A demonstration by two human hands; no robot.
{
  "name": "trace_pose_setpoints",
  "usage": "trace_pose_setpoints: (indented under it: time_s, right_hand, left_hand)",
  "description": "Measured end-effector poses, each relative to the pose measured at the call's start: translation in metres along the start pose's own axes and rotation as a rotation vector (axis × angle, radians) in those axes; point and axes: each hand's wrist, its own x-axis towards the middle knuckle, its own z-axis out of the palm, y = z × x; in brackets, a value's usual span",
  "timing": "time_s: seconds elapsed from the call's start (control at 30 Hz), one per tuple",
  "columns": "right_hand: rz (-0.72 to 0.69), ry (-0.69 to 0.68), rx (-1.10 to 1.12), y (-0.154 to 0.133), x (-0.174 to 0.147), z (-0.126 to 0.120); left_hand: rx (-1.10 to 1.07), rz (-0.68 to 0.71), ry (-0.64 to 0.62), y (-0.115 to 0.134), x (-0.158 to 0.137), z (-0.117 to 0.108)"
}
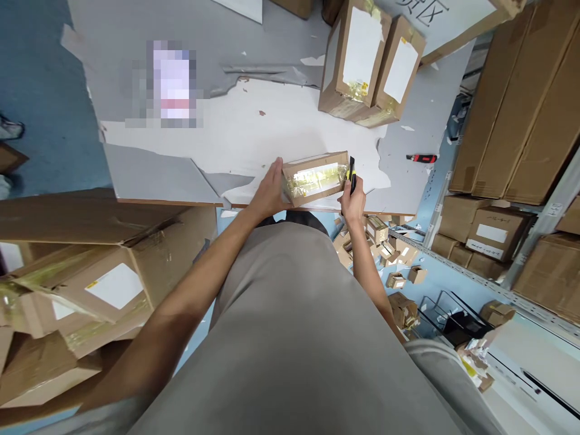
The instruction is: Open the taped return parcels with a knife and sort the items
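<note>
A small brown cardboard box [312, 196] with clear tape and a white label lies near the front edge of the table. My left hand [270, 192] grips its left end, the fingers along its side. In my right hand [353, 199] is a black and yellow utility knife [352, 172], held upright against the box's right end. Whether its blade touches the cardboard I cannot tell. A second utility knife [423, 158], red and black, lies on the table to the right.
Two taller taped boxes [353, 99] stand at the back right of the worn table [156, 172]. A blurred patch covers something at the left. Large open cartons [172, 254] sit at lower left. Small boxes [376, 229] lie scattered below right, beside shelving [539, 223] stacked with cartons.
</note>
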Motion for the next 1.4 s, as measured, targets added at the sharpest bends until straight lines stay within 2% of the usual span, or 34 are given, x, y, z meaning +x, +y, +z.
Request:
trace_pose_setpoints:
  time_s: [0.07,0.13,0.3,0.4,0.5,0.77,1.07,1.4]
  right_hand:
    - [0.091,0.079,0.093,0.006,0.006,0.002]
    - [0.149,0.126,0.207,0.007,0.012,0.008]
    - [0.168,-0.029,0.422,0.004,0.031,0.029]
    - [0.159,-0.101,0.441,-0.001,0.036,0.037]
    - [0.116,-0.106,0.425,-0.006,0.025,0.027]
    - [-0.065,-0.221,0.377,-0.012,-0.030,-0.033]
    - [-0.171,-0.149,0.117,0.014,-0.023,-0.055]
    - [-0.144,-0.242,-0.101,0.018,-0.028,-0.073]
  left_hand:
    - [0.029,0.033,-0.012,0.009,-0.002,0.002]
    - [0.053,0.065,-0.002,0.025,-0.007,-0.008]
    - [0.118,0.113,0.065,0.078,-0.022,-0.046]
    - [0.169,0.129,0.077,0.098,-0.024,-0.053]
    - [0.193,0.104,0.106,0.109,-0.018,-0.044]
    - [0.330,0.050,0.118,0.134,0.009,-0.003]
    - [0.438,0.136,0.112,0.142,0.045,0.032]
    - [0.510,0.145,0.123,0.143,0.051,0.046]
